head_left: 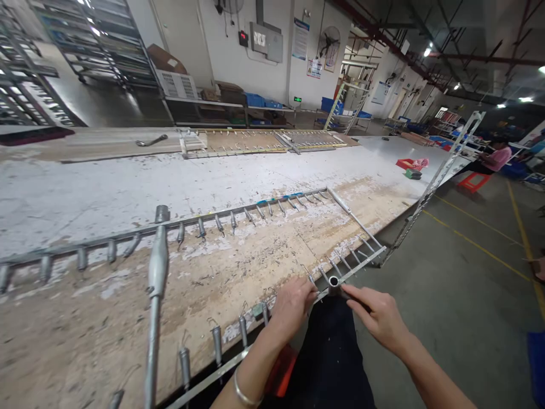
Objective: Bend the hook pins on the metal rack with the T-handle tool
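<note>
A long metal frame (196,218) lies along the workbench, with rows of grey spring-like pieces with wire hooks on its two long rails. My left hand (292,307) is at the near rail (361,264), fingers closed by one of its hooked pieces; what they pinch is hidden. Just right of it, my right hand (378,315) grips a metal tool with a hollow round end (334,282). That end is over the near rail, close to my left fingertips. A thick crossbar (157,267) spans the frame at left.
The worn workbench (255,170) extends far ahead. On it are a wrench (152,140), another frame (255,142) and a red tray (411,165). A metal frame (430,193) leans on the right edge. A person in pink (498,156) sits farther off. Racks (106,45) stand at back left.
</note>
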Demonstrator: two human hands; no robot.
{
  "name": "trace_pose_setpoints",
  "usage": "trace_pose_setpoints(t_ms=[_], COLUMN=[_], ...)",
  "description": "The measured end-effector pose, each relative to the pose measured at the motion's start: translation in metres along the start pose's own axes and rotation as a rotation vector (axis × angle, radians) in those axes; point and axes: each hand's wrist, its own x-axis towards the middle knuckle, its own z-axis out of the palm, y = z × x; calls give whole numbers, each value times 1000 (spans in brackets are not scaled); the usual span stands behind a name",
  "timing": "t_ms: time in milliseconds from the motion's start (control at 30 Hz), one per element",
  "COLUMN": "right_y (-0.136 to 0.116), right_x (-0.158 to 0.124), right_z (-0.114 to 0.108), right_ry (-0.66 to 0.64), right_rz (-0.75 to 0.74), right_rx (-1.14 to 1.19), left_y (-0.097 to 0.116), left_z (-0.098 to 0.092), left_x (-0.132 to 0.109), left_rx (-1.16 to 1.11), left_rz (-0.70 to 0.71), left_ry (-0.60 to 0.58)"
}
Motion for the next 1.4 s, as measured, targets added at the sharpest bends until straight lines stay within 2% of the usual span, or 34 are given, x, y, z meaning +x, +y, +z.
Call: trace_pose_setpoints(t_ms=[133,167,200,300,333,367,500,567,633,700,800,900,1067,1267,1333,1400], right_y=[1,2,2,-2,-4,-6,-9,-6,-2,1,2,5,13,22,26,29], right_x=[-8,-11,-13,-18,-19,-19,-21,-22,-23,-23,-25,-29,-44,-56,-58,-59], right_z=[-1,2,6,12,11,9,7,15,25,30,29,29,46,66,72,77], right_ry=[340,353,317,85,64,97,377,351,189,135,298,436,478,513,527,515], right_rz=[-4,-12,-14,9,12,4,-31,-8,37,103,235,404,609,691,722,748], right_rx=[41,41,34,9,16,33,84,71,66,87,191,325,545,607,595,620], left_y=[0,0,0,1,1,1,1,1,0,1,3,5,-1,-4,0,6], left_z=[-1,-1,-1,-1,-1,-1,-2,-3,-4,-5,-7,-7,-8,-12,-11,-8], left_x=[1,1,1,0,0,0,-1,-1,-1,-1,-3,-6,-14,-22,-18,-12], left_rx=[4,4,7,19,24,27,38,51,67,85,121,145,51,251,230,187], left_rz=[5,0,-7,-22,-21,-17,-9,-16,-23,-20,-43,-122,-250,-358,-372,-411], left_ry=[1,-7,-13,-20,-19,-18,-21,-31,-38,-48,-45,13,42,219,149,-41])
